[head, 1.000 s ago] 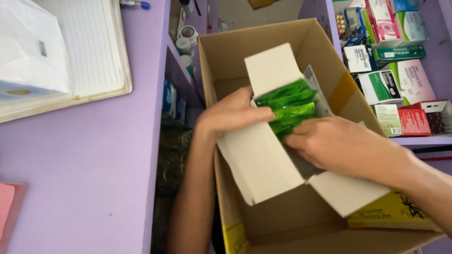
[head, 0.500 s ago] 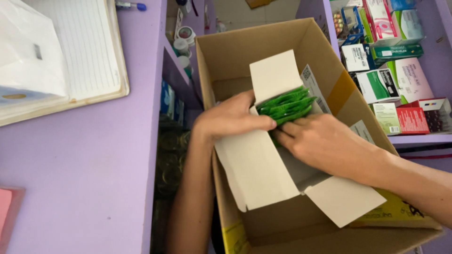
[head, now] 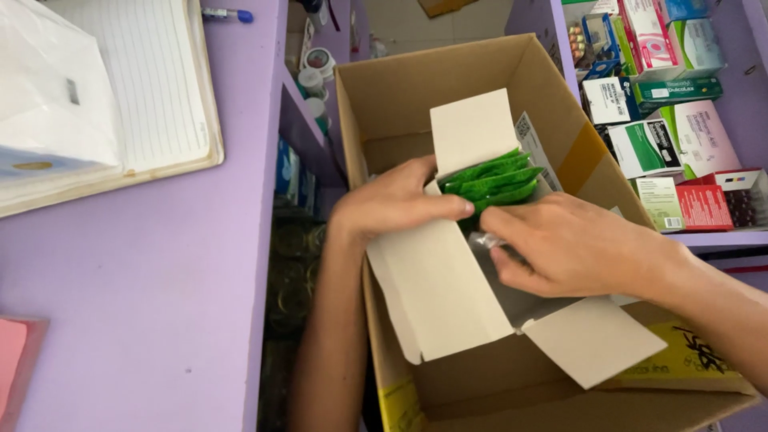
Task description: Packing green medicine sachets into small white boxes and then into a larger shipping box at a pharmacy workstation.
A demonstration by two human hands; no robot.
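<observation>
We look down on a lilac bench (head: 160,264) that fills the left of the view, with lilac shelves of small medicine cartons (head: 672,136) on the right. Between them stands a large open brown cardboard box (head: 448,88), its flaps spread.

Inside it lies a smaller white card carton (head: 436,288) with its flaps folded out, 1 standing up at the far end and another spread toward us at the lower right. At its far end a bunch of bright green foil sachets (head: 492,180) sticks up out of the opening, fanned slightly.

Our left hand (head: 392,200) curls over the left edge of the white carton, thumb stretched across toward the sachets and touching their near side, so it grips the carton rim. Our right hand (head: 572,244) reaches in from the right, fingers bent down into the carton just below the green sachets, pinching something clear and shiny; we cannot tell exactly what it is.

On the bench's far left corner lies an open ruled notebook (head: 152,88), partly covered by a white plastic bag (head: 48,104), with a blue-capped pen (head: 228,14) just beyond it.
</observation>
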